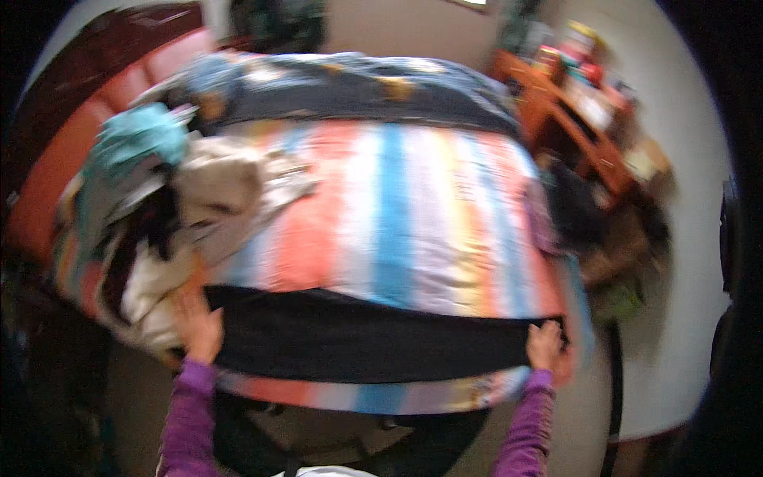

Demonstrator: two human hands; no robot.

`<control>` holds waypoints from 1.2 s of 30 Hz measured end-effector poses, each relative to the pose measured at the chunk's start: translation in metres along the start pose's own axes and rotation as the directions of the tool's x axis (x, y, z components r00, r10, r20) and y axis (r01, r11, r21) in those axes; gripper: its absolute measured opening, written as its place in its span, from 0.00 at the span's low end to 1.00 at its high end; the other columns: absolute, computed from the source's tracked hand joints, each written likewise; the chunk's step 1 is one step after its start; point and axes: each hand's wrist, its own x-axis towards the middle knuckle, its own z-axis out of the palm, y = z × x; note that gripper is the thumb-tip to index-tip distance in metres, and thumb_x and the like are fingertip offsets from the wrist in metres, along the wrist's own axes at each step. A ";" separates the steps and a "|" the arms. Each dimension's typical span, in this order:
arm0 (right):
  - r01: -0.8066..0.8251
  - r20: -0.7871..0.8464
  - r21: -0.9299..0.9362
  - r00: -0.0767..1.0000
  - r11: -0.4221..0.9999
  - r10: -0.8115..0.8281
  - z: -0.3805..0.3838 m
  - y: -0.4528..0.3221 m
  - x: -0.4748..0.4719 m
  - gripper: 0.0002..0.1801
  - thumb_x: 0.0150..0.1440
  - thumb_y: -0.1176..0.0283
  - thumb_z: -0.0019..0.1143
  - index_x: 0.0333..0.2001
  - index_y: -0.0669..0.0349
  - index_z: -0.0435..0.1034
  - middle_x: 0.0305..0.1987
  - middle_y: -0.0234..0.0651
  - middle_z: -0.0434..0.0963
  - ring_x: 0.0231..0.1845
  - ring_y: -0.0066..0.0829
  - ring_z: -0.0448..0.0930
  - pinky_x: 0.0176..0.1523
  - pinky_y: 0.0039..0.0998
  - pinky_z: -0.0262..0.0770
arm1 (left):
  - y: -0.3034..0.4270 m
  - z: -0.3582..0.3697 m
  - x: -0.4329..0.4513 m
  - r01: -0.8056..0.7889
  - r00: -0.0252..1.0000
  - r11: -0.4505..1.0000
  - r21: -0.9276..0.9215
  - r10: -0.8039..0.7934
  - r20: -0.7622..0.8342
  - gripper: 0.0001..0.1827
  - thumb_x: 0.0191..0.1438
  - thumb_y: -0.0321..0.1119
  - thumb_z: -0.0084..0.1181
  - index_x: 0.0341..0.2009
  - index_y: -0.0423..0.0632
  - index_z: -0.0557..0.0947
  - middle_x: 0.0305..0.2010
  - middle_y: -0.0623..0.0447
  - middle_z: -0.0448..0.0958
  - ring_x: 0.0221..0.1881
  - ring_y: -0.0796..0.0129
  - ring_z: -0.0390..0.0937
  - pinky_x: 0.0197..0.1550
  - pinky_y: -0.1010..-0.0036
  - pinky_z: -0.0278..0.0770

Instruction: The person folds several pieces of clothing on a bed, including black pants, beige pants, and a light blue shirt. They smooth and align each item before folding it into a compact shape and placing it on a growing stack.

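A long black cloth point(369, 340), perhaps a folded garment, lies across the near edge of a bed's striped bedspread point(390, 214). At the cloth's left end is my left hand point(199, 325), with fingers stretched out and thumb apart, beside a heap of clothes. My right hand point(545, 344) is at the other end, its fingers curled on the black fabric. Blur hides the exact finger contact on both sides. The cloth stretches between the hands, nearly flat.
Cream clothing point(220, 176) and a teal garment point(143, 137) are heaped on the bed's left. A dark patterned blanket point(369, 98) lies along the far side. To the right stands a wooden desk point(572, 128) bearing several items, with dark bags or cloths point(572, 200) beside it.
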 end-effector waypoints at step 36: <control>-0.540 0.609 0.791 0.741 -0.289 0.283 0.048 0.099 0.036 0.23 0.42 0.71 0.63 0.44 0.64 0.67 0.35 0.38 0.74 0.23 0.26 0.70 0.24 0.25 0.69 | 0.079 -0.018 -0.143 -0.564 0.777 0.604 -0.562 0.620 -0.113 0.28 0.48 0.35 0.54 0.54 0.40 0.66 0.60 0.39 0.58 0.60 0.49 0.58 0.61 0.58 0.54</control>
